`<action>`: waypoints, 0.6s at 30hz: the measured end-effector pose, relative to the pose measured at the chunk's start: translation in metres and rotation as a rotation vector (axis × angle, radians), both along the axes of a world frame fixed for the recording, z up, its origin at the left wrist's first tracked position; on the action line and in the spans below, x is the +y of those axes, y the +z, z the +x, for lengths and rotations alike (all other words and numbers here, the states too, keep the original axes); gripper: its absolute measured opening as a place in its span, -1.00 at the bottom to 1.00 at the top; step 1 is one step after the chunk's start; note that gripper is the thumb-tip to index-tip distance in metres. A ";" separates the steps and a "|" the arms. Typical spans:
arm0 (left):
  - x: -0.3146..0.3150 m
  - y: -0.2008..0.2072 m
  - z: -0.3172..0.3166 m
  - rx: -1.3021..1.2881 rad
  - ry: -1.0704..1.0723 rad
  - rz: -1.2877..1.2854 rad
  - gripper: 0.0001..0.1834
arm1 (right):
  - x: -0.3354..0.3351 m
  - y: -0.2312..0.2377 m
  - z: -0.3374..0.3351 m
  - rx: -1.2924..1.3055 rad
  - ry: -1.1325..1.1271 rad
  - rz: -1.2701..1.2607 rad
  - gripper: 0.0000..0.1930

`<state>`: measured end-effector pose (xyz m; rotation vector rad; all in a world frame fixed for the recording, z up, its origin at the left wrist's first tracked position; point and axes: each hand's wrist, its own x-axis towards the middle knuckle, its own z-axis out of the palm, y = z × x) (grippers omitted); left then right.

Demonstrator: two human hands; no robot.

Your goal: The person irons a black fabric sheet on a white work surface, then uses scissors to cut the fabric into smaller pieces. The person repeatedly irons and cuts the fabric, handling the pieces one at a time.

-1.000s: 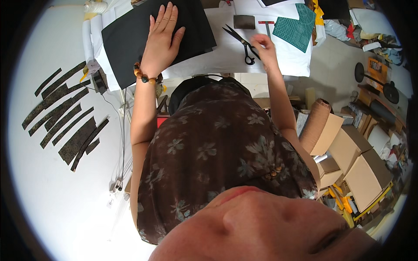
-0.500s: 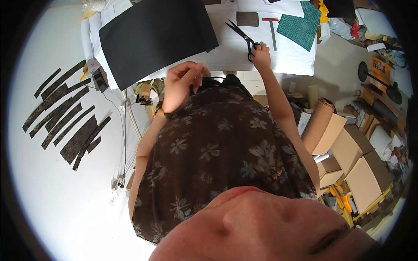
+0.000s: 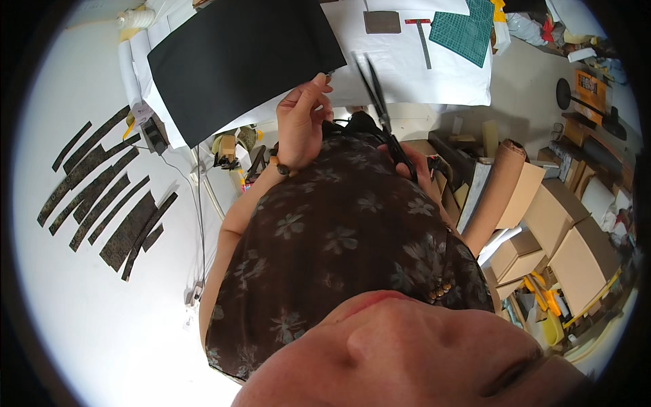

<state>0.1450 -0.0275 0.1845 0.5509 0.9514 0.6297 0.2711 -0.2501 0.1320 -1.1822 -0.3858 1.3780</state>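
My left hand (image 3: pixel 302 121) is at the near edge of a large black sheet (image 3: pixel 244 64), close to its right corner. Its fingers are curled, with the thumb tip against the edge; what they pinch, if anything, is too small to make out. In my right hand (image 3: pixel 415 163), held close to my body, is a pair of black scissors (image 3: pixel 381 112). The blades are slightly apart, point away from me and look blurred. The black sheet lies on a white-covered table (image 3: pixel 447 88).
Farther back on the table are a dark rectangular piece (image 3: pixel 382 22), a red-topped ruler (image 3: pixel 424 44) and a green cutting mat (image 3: pixel 466 30). Black patterned strips (image 3: pixel 95 183) lie at the left. A brown roll (image 3: pixel 498 190) and cardboard boxes (image 3: pixel 580 271) stand at the right.
My right hand has drawn the scissors off the table toward my body. My left hand has moved away from me and rightward, up to the black sheet's edge.
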 end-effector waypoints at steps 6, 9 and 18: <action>0.016 -0.003 0.011 -0.020 -0.110 0.026 -0.83 | 0.013 0.028 -0.032 -0.079 -0.105 -0.067 -0.40; 0.019 -0.003 0.018 -0.057 -0.140 0.109 -0.86 | 0.017 0.023 -0.038 -0.088 -0.102 -0.037 -0.48; 0.021 0.000 0.017 -0.016 -0.104 0.085 -0.90 | 0.014 0.029 -0.049 -0.174 -0.168 0.004 -0.56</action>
